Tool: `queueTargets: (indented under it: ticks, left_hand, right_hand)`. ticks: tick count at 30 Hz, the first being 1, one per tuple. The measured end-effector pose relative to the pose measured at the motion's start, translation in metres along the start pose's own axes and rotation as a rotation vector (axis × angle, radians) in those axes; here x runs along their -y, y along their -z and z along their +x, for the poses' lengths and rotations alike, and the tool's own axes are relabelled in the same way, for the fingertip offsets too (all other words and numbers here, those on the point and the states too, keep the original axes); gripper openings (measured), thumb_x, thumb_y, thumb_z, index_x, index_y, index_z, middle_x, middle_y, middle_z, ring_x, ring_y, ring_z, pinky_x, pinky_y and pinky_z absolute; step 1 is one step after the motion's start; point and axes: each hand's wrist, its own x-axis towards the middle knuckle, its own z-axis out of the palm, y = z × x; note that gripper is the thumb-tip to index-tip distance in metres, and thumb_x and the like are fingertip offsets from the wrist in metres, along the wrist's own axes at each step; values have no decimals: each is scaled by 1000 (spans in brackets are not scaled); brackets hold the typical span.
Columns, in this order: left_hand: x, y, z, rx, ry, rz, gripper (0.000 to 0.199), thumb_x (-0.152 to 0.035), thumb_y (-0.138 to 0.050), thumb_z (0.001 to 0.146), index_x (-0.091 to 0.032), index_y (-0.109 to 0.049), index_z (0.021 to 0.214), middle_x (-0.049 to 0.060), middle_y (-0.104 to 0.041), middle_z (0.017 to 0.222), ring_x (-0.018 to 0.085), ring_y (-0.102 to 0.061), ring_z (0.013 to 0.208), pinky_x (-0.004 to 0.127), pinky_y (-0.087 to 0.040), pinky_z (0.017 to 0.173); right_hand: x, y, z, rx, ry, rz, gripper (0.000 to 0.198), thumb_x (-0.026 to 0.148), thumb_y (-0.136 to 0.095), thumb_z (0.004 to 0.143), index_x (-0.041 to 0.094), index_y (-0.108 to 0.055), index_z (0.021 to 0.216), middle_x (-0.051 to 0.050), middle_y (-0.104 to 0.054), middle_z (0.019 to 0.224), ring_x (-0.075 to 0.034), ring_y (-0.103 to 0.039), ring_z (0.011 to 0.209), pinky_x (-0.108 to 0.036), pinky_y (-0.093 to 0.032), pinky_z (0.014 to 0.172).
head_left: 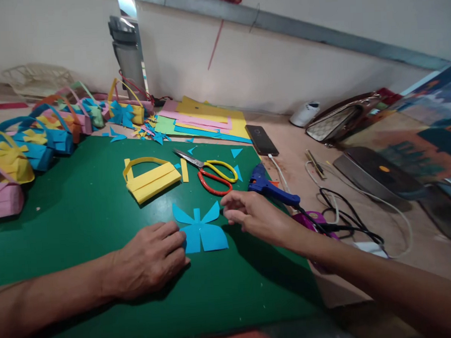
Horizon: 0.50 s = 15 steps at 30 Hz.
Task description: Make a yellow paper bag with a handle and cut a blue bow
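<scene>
A blue paper butterfly-like cutout [213,237] lies flat on the green mat. My left hand [150,261] rests palm down at its left side, fingers loosely bent and covering part of the lower left wing; the fingertips are partly hidden. My right hand [246,211] hovers just right of the cutout, fingers half curled and apart from the thumb, with nothing visible in them. Above the cutout lie scissors [211,177] with one red and one yellow handle, blades parted. A yellow paper basket [154,183] with a handle lies left of them, beside a yellow strip [184,170].
A blue glue gun [272,189] lies at the mat's right edge, near a phone [262,140] and tangled cables [349,228]. Finished paper baskets [39,148] line the left. Coloured paper sheets [207,117], scraps [153,132] and a bottle [128,58] stand behind.
</scene>
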Motion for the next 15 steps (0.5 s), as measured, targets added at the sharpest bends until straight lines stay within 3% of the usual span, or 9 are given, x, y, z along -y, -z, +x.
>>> queueTargets:
  ticks: [3, 7, 11, 15]
  left_hand:
    - [0, 0, 0, 10, 1, -3, 20, -18, -50, 87, -16, -54, 68, 7, -60, 76, 19, -47, 68, 32, -40, 59]
    - [1, 1, 0, 19, -11, 0, 19, -19, -50, 88, -16, -53, 69, 6, -59, 75, 19, -47, 68, 32, -39, 59]
    - [2, 3, 3, 23, -13, 26, 21, -21, -50, 88, -17, -52, 68, 5, -58, 72, 18, -46, 66, 32, -38, 57]
    - [2, 4, 4, 6, -30, 74, 24, -24, -48, 89, -17, -52, 65, 5, -57, 69, 17, -47, 64, 32, -37, 56]
  right_hand:
    - [1, -7, 2, -6, -193, 369, 15, 14, -53, 79, 17, -53, 93, -4, -60, 79, -18, -64, 71, -22, -46, 48]
    - [6, -12, -1, -59, -220, 648, 16, 13, -57, 75, 17, -54, 90, -4, -59, 84, -16, -62, 77, -23, -50, 57]
    - [9, -13, -1, -81, -191, 748, 21, 15, -60, 74, 17, -53, 93, 0, -56, 77, -13, -60, 70, -23, -51, 57]
    - [6, -13, 6, -51, -194, 615, 28, 13, -59, 75, 17, -50, 101, 4, -54, 66, -12, -62, 58, -19, -46, 46]
